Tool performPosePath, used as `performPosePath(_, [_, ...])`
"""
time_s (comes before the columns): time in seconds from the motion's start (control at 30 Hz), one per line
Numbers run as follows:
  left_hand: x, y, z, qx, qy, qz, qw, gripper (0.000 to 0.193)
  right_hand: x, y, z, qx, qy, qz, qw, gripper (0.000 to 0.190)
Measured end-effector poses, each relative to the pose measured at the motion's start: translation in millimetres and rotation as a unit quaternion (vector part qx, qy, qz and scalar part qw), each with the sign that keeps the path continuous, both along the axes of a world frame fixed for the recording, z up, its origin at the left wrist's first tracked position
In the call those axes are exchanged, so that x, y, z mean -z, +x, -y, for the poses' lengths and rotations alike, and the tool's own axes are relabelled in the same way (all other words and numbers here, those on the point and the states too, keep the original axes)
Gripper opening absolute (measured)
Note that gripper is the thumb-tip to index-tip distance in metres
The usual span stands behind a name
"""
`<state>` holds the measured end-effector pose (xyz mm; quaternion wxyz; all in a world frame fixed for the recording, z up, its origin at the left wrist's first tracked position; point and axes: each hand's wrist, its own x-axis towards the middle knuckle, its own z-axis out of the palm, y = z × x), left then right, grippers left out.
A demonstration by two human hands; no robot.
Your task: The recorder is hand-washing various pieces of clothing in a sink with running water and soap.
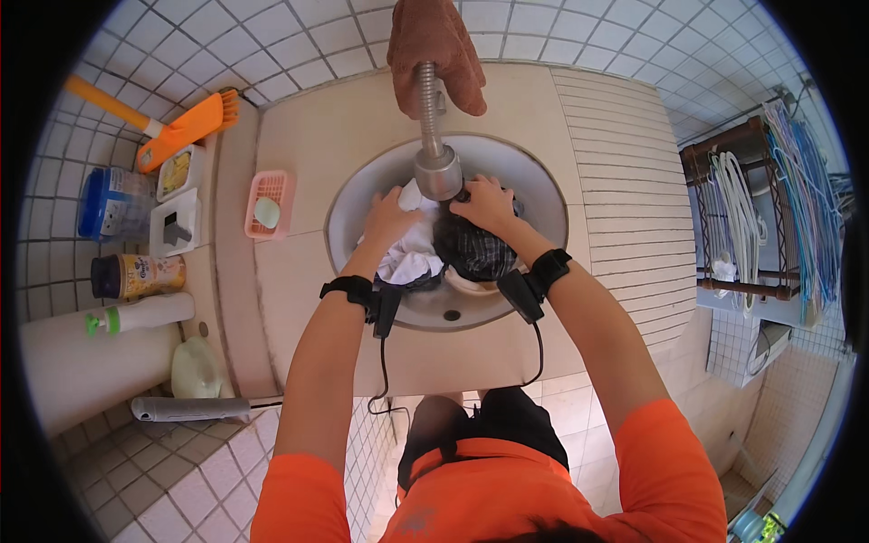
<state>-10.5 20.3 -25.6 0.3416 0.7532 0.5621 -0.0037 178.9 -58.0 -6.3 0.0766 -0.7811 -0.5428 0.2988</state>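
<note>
A white oval basin (346, 197) set in a tiled counter holds wet laundry. My left hand (392, 218) reaches into its left side and grips a white garment (411, 258). A pale piece (409, 197) shows between that hand's thumb and fingers; whether it is cloth or soap I cannot tell. On the right, my right hand (483, 205) pinches the upper part of a dark plaid garment (478, 251). A cream-coloured cloth (468, 282) lies below the plaid one. The flexible metal faucet (438, 173) hangs over the basin between both hands and hides some cloth.
A brown cloth glove (434, 47) drapes over the faucet's base. Left stand a pink soap dish (252, 227) with pale green soap (267, 212), several bottles and tubs, and an orange brush (183, 132). A ribbed washing surface (628, 203) lies right, beyond it hangers (736, 217) on a rack.
</note>
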Motion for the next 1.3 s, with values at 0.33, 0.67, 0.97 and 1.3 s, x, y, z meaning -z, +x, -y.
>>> performPosePath(0.33, [-91, -34, 86, 0.079, 0.165, 0.114, 0.977, 0.047, -66, -22, 98, -0.063, 0.277, -0.031, 0.958, 0.032])
performPosePath(0.67, [-101, -25, 116, 0.168, 0.165, 0.001, 0.972, 0.056, -53, -33, 135, -0.108, 0.219, 0.069, 0.967, 0.033])
performPosePath(0.97, [-56, 6, 78, 0.171, 0.134, -0.032, 0.976, 0.064, -14, -33, 75, -0.162, 0.153, 0.118, 0.968, 0.038])
performPosePath(1.3, [9, 9, 22, 0.135, 0.115, 0.019, 0.984, 0.066, 47, -35, 16, -0.139, 0.194, 0.109, 0.965, 0.043])
